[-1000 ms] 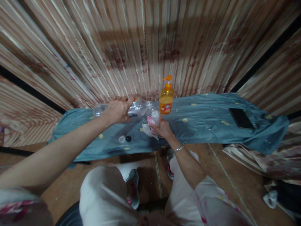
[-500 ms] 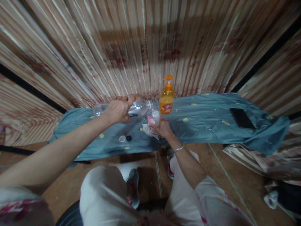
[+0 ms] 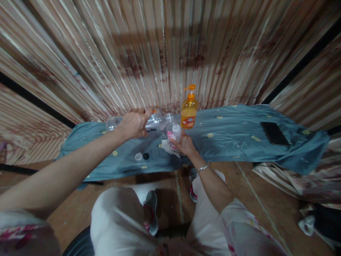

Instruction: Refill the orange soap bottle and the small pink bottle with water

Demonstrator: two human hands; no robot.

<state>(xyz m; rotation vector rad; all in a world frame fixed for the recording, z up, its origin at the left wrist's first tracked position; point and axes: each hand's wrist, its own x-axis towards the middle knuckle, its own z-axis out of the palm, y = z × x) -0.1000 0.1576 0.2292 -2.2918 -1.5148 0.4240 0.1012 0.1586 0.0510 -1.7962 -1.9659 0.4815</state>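
My left hand (image 3: 135, 124) is wrapped round a large clear plastic bottle (image 3: 160, 120), tipped almost level with its neck to the right. That neck meets the mouth of a smaller clear bottle (image 3: 173, 132) with a pink label. My right hand (image 3: 185, 143) grips the small bottle, which stands roughly upright. Under it lies a crumpled whitish cloth (image 3: 167, 147). Whether liquid is flowing between the two necks is too small to tell. A white cap (image 3: 138, 156) and a black cap (image 3: 146, 156) lie in front of the large bottle.
An orange pump bottle (image 3: 189, 113) of yellow liquid stands just behind my right hand. A black phone (image 3: 274, 133) lies at the right on the blue-green tablecloth (image 3: 226, 142). Striped curtains (image 3: 170, 53) hang behind the narrow table.
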